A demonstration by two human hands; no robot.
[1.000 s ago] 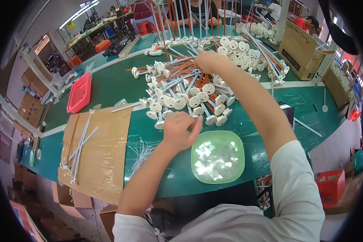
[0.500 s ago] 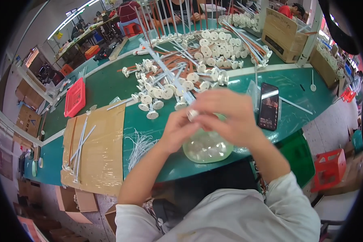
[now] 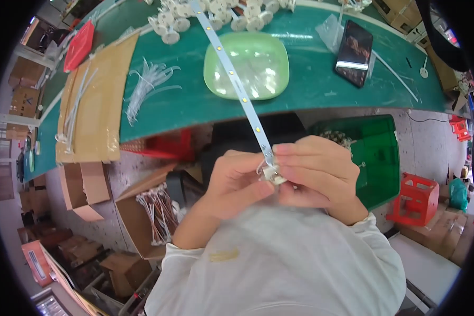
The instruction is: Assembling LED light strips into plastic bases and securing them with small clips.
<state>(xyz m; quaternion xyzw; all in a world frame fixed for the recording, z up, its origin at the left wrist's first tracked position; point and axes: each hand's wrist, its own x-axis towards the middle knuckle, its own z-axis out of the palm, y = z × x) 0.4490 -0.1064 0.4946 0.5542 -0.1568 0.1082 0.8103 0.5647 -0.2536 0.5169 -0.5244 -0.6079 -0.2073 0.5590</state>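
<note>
A long thin white strip (image 3: 231,73) with small yellow dots runs from the table's far side down to my chest. My left hand (image 3: 234,181) and my right hand (image 3: 316,171) pinch its near end together, where a small white end piece (image 3: 273,173) sits between my fingertips. Both hands are held close to my body, below the table's near edge. The strip passes over a pale green dish (image 3: 247,66) on the green table (image 3: 184,100).
White round-based parts (image 3: 168,23) lie along the table's far side. A black phone (image 3: 354,52) lies at the right, a bundle of white ties (image 3: 145,87) and a cardboard sheet (image 3: 92,100) at the left. Below stand a green crate (image 3: 376,152), a red crate (image 3: 416,197) and open cardboard boxes (image 3: 147,210).
My hands have drawn back from the table toward my chest with the strip's end. The view has tilted down, showing the floor, crates and boxes.
</note>
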